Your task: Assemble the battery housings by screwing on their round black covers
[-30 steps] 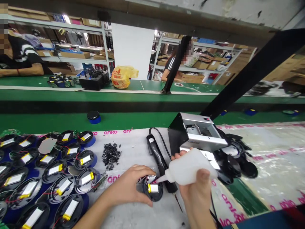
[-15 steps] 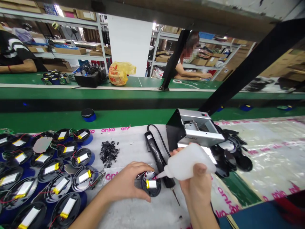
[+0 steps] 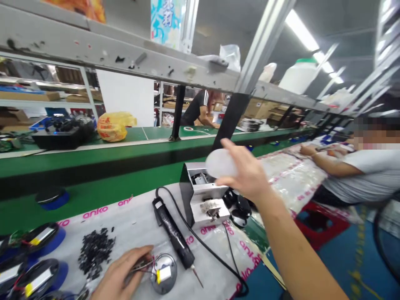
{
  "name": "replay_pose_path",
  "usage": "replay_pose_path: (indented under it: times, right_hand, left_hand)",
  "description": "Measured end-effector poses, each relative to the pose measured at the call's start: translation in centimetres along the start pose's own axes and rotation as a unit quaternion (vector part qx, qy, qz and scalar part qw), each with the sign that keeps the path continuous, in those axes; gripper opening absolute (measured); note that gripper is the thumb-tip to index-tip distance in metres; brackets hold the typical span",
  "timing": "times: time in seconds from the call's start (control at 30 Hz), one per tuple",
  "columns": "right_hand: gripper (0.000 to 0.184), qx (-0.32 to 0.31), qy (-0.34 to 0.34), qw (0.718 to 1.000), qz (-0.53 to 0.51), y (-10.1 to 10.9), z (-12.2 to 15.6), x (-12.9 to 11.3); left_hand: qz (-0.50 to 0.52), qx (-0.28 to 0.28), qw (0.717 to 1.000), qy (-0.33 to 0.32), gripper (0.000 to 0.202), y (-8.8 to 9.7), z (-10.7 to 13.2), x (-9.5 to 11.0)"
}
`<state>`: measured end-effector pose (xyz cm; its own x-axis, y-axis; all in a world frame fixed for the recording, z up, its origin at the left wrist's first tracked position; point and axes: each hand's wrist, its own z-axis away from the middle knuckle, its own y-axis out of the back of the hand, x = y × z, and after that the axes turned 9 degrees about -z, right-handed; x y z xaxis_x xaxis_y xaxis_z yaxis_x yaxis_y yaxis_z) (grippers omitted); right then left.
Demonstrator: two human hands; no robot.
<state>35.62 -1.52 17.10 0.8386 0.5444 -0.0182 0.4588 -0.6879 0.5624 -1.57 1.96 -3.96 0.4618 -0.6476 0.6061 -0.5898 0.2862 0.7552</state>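
My left hand (image 3: 125, 271), low in the view, is closed on a thin circuit board (image 3: 139, 265) seen nearly edge-on. Thin wires run from it to a round black housing (image 3: 165, 285), which rests on the white sheet just right of my fingers. A small white battery (image 3: 164, 273) with a yellow end sits in this housing. My right hand (image 3: 245, 173) is raised over the silver machine, thumb and fingers around a white squeeze bottle (image 3: 220, 163). The bottle's nozzle is hidden. Between my hands lies a black electric screwdriver (image 3: 175, 233), its bit pointing toward me.
Small black pieces (image 3: 95, 252) form a pile at left, near blue-sided housings with batteries (image 3: 39, 281). The silver machine (image 3: 206, 196) stands beside black round parts (image 3: 240, 208). A metal shelf beam (image 3: 125, 62) crosses above. A co-worker (image 3: 371, 171) sits at right; another person stands across the bench.
My right hand has carried the bottle up and away from the housing to above the machine. My left hand has shifted from the housing to its board. The view has swung right.
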Motion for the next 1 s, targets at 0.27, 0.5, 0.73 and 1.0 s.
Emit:
replay_pose_path:
  times: [0.27, 0.5, 0.73, 1.0]
  right_hand:
    - [0.061, -0.222, 0.011, 0.971, 0.084, -5.0, 0.9, 2.5]
    - [0.055, -0.194, -0.021, 0.979, 0.065, -5.3, 1.6, 1.6]
    - [0.055, -0.18, 0.011, 0.984, -0.001, -5.8, 1.5, 4.0]
    - [0.03, -0.048, -0.049, 0.994, -0.081, -5.8, 3.7, -6.4]
  left_hand:
    - [0.139, 0.104, 0.984, 0.043, 0.037, -0.2, -0.2, -0.4]
    - [0.284, 0.007, 0.946, 0.157, 0.019, 0.9, -0.2, 1.9]
    - [0.44, -0.005, 0.882, 0.17, 0.039, 1.6, 0.1, 4.2]
    - [0.473, 0.042, 0.856, 0.202, 0.054, 0.7, -0.4, 4.8]
